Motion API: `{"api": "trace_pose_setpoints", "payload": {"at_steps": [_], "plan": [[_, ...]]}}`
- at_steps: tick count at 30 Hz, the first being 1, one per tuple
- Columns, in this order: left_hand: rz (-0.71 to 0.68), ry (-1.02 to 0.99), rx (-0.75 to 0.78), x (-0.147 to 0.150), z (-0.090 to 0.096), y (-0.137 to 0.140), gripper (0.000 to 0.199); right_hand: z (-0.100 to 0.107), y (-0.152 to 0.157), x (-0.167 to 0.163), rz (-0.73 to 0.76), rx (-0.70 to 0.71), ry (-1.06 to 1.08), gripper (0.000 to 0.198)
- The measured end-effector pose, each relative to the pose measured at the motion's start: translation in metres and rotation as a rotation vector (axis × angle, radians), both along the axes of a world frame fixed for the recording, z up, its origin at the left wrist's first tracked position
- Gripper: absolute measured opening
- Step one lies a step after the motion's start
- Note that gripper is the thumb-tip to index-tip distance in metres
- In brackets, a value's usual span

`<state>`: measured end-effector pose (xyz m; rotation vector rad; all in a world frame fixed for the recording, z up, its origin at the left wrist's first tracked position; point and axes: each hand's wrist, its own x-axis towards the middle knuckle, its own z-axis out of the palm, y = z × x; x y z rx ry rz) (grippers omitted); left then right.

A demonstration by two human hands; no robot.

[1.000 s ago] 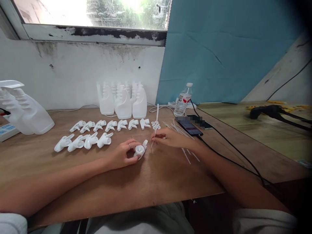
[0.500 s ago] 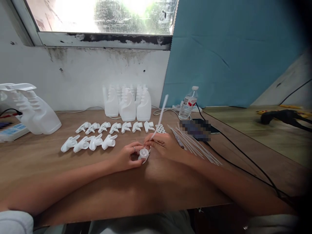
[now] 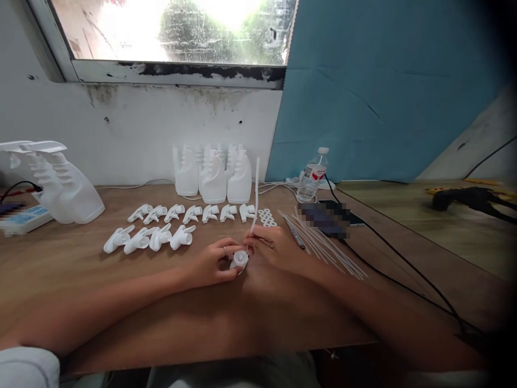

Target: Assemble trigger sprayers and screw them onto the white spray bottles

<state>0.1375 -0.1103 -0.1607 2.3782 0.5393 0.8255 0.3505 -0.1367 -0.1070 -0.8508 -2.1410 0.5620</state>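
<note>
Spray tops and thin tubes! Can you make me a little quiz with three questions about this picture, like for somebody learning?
1. Which hand pinches the white tube that sticks up?
2. True or false: the clear labelled bottle has a white cap on.
3. Fill in: the front row of spray tops has ___ pieces.

Key: 1. The right hand. 2. True. 3. Four.

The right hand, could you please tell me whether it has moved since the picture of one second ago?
Yes: judged against the white rings, the right hand has moved leftward and slightly down in the view, away from them.
</note>
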Motion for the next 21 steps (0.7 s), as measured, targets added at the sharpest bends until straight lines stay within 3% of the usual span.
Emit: {"api": "trace_pose_setpoints", "payload": {"at_steps": [4, 8, 12, 17, 21], "plan": [[0.001, 0.014, -0.025, 0.0, 0.0003, -0.0005, 0.035, -0.0031, -0.0002, -0.0002, -0.031, 0.03, 0.058, 0.018], [0.01, 0.013, -0.039, 0.0002, 0.0016, -0.0001, 0.035, -0.0025, -0.0033, -0.0017, -0.022, 0.041, -0.018, 0.019], [0.011, 0.01, -0.045, 0.0004, 0.003, -0.0002, 0.035, -0.0026, -0.0046, -0.0028, -0.041, 0.053, 0.081, 0.019], [0.023, 0.004, -0.055, 0.0007, 0.0029, -0.0006, 0.035, -0.0029, -0.0041, -0.0025, -0.048, -0.012, -0.004, 0.018], [0.021, 0.009, -0.042, 0.0007, 0.0008, 0.0001, 0.035, 0.0, -0.0059, -0.0011, -0.058, -0.036, 0.156, 0.019]]}}
